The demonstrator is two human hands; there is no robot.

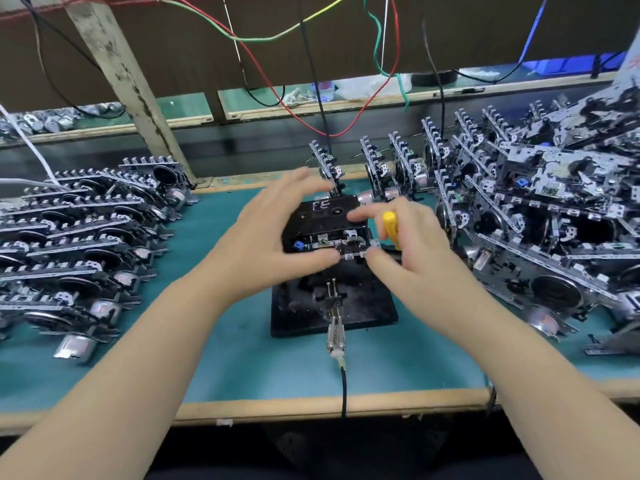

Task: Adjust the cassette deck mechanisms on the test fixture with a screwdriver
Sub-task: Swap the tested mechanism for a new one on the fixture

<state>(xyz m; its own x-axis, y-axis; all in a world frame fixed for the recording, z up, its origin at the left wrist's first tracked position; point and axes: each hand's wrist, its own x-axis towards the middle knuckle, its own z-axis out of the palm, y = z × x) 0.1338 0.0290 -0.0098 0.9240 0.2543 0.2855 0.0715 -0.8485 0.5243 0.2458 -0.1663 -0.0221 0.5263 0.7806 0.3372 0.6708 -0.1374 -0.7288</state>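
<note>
A cassette deck mechanism (323, 228) with a black cassette marked "PE" sits on the black test fixture (367, 306) at the middle of the bench. My left hand (273, 237) grips the mechanism's left side, thumb at its front edge and fingers reaching over its back. My right hand (405, 244) holds a yellow-handled screwdriver (390, 226) in its curled fingers, while its forefinger lies on the cassette and its thumb touches the mechanism's front right corner. The screwdriver's tip is hidden.
Rows of finished-looking deck mechanisms (79, 244) lie on the green mat at the left. A tall heap of mechanisms (540, 216) fills the right side. A metal clip with a black cable (336, 336) juts from the fixture's front. Coloured wires (277, 36) hang overhead.
</note>
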